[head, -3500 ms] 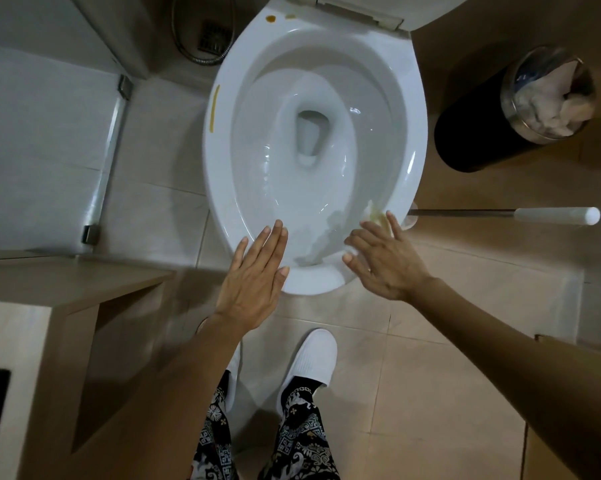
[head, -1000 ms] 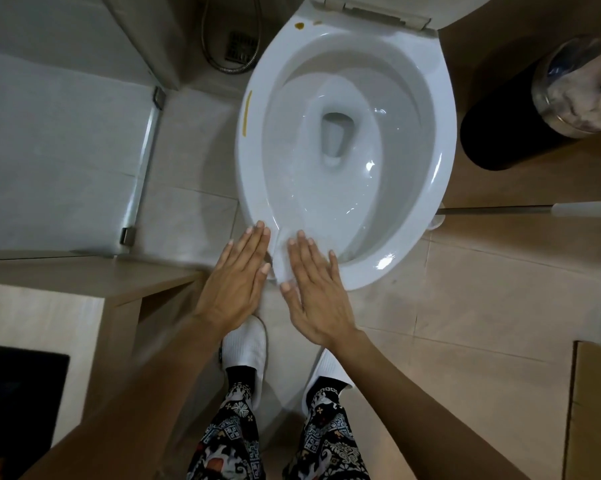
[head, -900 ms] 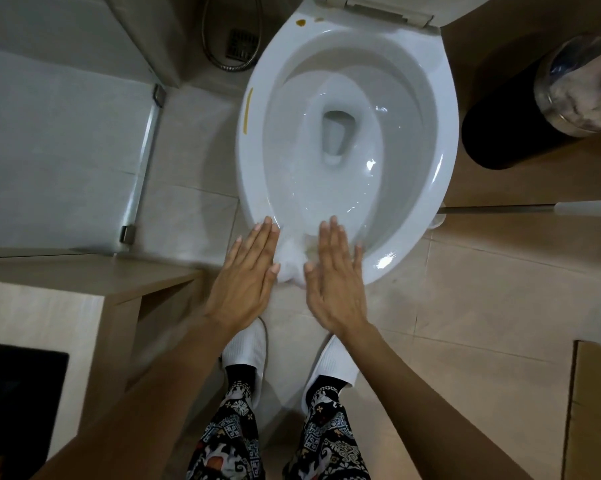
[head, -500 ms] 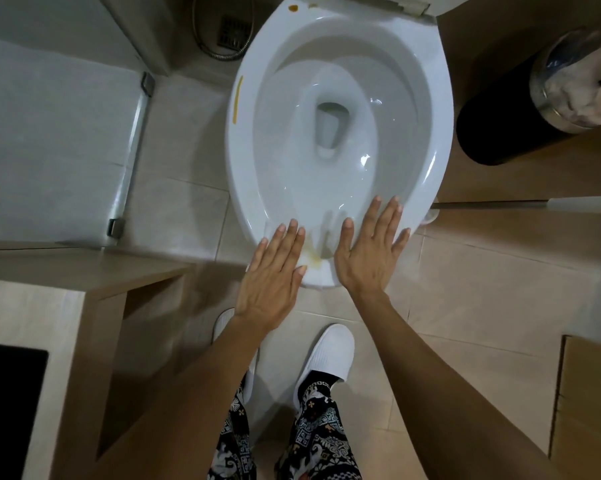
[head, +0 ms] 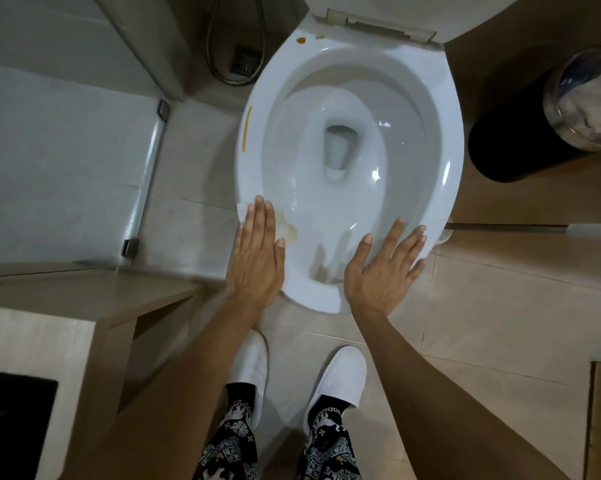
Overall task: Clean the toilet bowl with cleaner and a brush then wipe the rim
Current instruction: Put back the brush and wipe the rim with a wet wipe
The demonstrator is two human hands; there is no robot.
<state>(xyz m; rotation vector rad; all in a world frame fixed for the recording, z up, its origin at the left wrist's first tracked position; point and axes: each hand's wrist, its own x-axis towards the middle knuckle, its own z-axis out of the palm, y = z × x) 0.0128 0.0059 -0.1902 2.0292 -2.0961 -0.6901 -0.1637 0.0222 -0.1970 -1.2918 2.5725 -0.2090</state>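
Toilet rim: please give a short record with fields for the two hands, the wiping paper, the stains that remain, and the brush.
left hand: flat on the rim's left front, pressing a white paper
right hand: flat, fingers spread, on the rim's right front
stains: yellow streak on the left rim; brown spots near the hinge; yellowish smear beside the left hand
brush: lying on the floor, right of the bowl

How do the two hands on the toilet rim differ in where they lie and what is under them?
The left hand lies on the near-left part of the rim, while the right hand lies on the near-right part. A white tissue shows past the left fingertips; nothing shows under the right hand. The left fingers lie close together, the right fingers spread apart. Both hands are flat, fingers straight.
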